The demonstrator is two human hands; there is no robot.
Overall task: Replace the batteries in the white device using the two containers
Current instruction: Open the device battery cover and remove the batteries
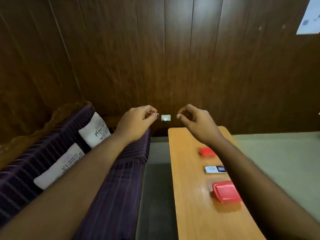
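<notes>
Both arms stretched out, my left hand (138,116) and right hand (194,118) loosely curled, holding nothing, raised beyond the desk's (188,196) far end. On the desk: small red container (207,151), white device (214,169), bigger red container (226,191), lined up.

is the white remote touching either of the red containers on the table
Apart. The head view shows bare wood on both sides of the white remote: a strip between it and the small red container beyond, another before the larger red container nearer the camera.
</notes>
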